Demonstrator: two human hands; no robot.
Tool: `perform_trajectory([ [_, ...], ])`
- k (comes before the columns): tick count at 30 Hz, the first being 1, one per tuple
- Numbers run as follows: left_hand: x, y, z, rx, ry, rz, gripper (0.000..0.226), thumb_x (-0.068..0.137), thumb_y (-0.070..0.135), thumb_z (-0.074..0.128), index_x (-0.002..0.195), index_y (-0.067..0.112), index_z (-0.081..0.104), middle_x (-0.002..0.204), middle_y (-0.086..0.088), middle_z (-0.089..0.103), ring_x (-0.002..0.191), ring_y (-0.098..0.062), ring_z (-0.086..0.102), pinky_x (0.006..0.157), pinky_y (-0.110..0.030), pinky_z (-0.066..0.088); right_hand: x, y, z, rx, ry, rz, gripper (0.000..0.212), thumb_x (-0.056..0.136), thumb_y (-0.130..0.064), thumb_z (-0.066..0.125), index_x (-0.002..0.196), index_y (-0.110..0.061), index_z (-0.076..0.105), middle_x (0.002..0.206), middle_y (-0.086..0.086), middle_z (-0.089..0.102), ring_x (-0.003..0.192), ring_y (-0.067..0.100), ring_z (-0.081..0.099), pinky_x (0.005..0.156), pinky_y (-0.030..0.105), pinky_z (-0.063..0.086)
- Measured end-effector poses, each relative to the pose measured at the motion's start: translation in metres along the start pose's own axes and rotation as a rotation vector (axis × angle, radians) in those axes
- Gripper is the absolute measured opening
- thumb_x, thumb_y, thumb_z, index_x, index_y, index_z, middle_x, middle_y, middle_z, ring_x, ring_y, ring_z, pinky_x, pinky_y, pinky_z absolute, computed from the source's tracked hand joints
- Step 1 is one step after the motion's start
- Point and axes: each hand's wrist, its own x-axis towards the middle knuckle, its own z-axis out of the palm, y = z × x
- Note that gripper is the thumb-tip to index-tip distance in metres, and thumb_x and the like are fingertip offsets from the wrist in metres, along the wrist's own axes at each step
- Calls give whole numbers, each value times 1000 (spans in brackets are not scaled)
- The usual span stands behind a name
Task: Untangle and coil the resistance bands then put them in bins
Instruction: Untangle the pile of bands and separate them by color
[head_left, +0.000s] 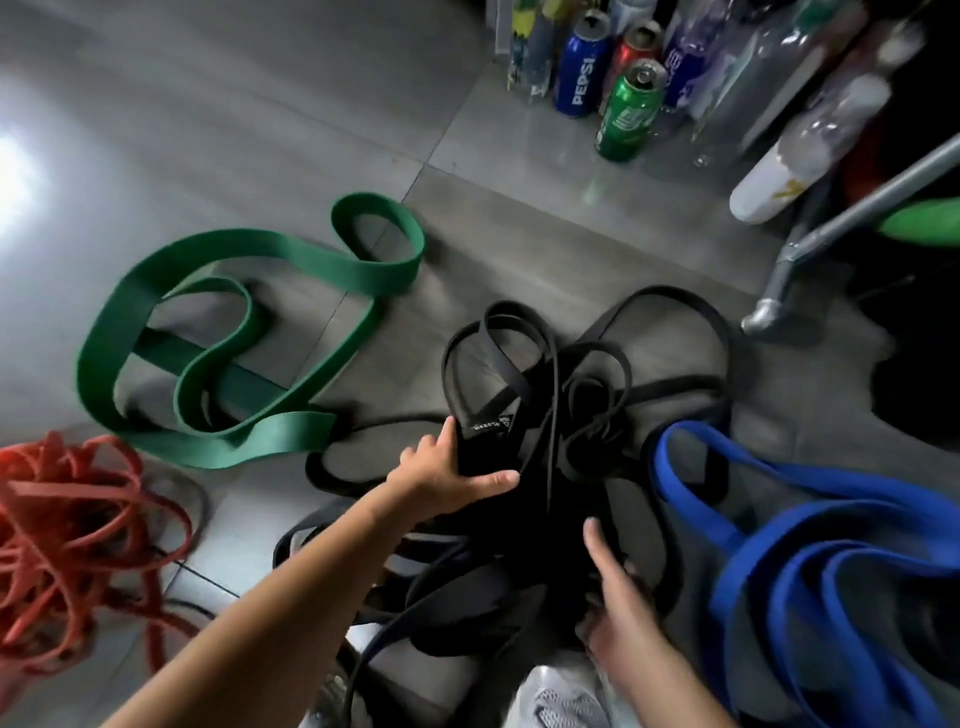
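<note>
Right hand (618, 592) lies among black bands (508, 366) (fingers buried, grip unclear); left hand (441, 475) pinches one.

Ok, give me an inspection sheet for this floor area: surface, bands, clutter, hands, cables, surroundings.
Surface: grey tiled floor, bright glare at the left edge.
Job's things: green band lying loose in open loops; black bands tangled in the centre; blue bands piled at right; red bands tangled at left; no bins seen.
Clutter: drink cans and plastic bottles standing at top right.
Hands: left hand grips a wide labelled strap of the black bands; right hand reaches into the same tangle, its grip too blurred to tell.
Cables: nothing seen.
Surroundings: metal leg slanting in at right.
</note>
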Motion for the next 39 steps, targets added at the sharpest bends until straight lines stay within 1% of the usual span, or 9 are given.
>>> perform_trajectory([
  [3, -15, 10, 20, -319, -117, 50, 119, 36, 79, 70, 133, 16, 42, 126, -10, 59, 117, -28, 56, 101, -44, 45, 11, -22, 28, -84, -16, -18, 58, 76, -44, 75, 121, -12, 60, 119, 18, 63, 107, 34, 62, 93, 48, 50],
  [7, -17, 39, 41, 49, -127, 79, 83, 50, 59, 67, 121, 24, 43, 116, -3, 63, 108, -25, 60, 94, -40, 47, 16, -23, 25, -3, -18, 29, 20, 88, -21, 62, 98, -3, 66, 69, 16, 71, 54, 27, 68, 49, 30, 55],
  [11, -12, 69, 26, 106, -85, 177, 54, 71, 36, 68, 117, 20, 44, 112, -5, 64, 102, -28, 61, 89, -41, 49, 17, -42, 41, -26, 35, -97, 37, 93, -26, 56, 121, -3, 60, 117, 23, 63, 104, 36, 62, 92, 46, 50],
  [17, 3, 127, -51, -128, 168, 400, 36, 73, 27, 70, 101, 13, 53, 95, -7, 64, 91, -22, 62, 75, -28, 46, -2, -146, 77, -294, 197, -564, 55, 77, -38, 66, 121, -6, 58, 120, 18, 62, 104, 34, 61, 88, 47, 51],
  [20, 12, 148, -71, -211, 198, 418, 50, 76, 34, 73, 114, 5, 56, 105, -8, 66, 99, -22, 62, 82, -29, 48, -14, -189, 89, -275, 292, -700, 79, 64, -49, 71, 127, -6, 50, 127, 19, 57, 112, 36, 58, 96, 50, 47],
  [23, 18, 128, -79, -153, 248, 376, 62, 81, 39, 68, 128, 8, 42, 123, -12, 59, 114, -29, 55, 93, -33, 45, -10, -204, 94, -325, 322, -709, 79, 78, -34, 71, 142, -9, 31, 140, 17, 45, 123, 32, 49, 103, 38, 39],
  [31, 4, -63, -109, 337, 418, 25, 125, 60, 67, 72, 150, 23, -2, 158, -10, 5, 144, -31, 8, 116, -44, 17, -12, -105, 102, -1281, 395, -1189, 76, 80, -30, 68, 146, -17, 31, 155, 19, 16, 139, 38, 22, 113, 45, 21],
  [34, -4, -111, -115, 354, 343, -112, 129, 55, 70, 73, 150, 25, -2, 156, -8, 13, 142, -31, 16, 113, -46, 23, -14, -61, 114, -1385, 212, -1307, 69, 74, -21, 73, 138, -13, 47, 152, 21, 25, 135, 42, 31, 109, 47, 27],
  [39, -4, -136, -103, 367, 314, -115, 100, 68, 58, 71, 146, 26, 19, 137, -6, 45, 125, -30, 43, 95, -41, 45, -18, -24, 127, -1565, 2, -1352, 62, 64, -17, 80, 123, -9, 61, 142, 24, 41, 126, 41, 46, 102, 48, 40],
])
